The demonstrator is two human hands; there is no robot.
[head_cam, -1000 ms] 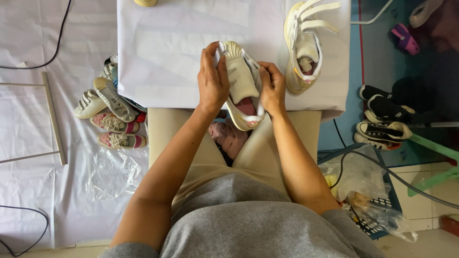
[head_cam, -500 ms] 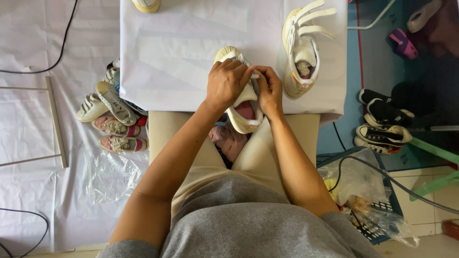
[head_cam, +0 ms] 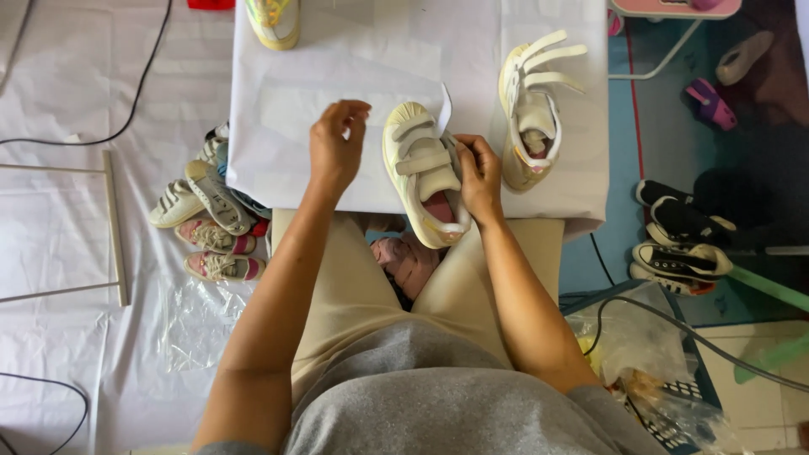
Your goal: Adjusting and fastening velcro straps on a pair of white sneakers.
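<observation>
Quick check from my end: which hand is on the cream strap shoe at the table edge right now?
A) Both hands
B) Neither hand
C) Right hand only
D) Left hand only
C: the right hand holds the side of the cream strap shoe, while the left hand is lifted clear of it above the white paper.

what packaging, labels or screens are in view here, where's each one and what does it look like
No labels, signs or screens show.
Tissue sheet: white wrapping paper spread over the table, under the shoe that the right hand holds; the left hand hovers above it.
Clear bag: crinkled see-through plastic, flat on the white floor cover at the left, below the shoe pile.
Second bag: clear crumpled plastic, low right, by a basket.
</observation>
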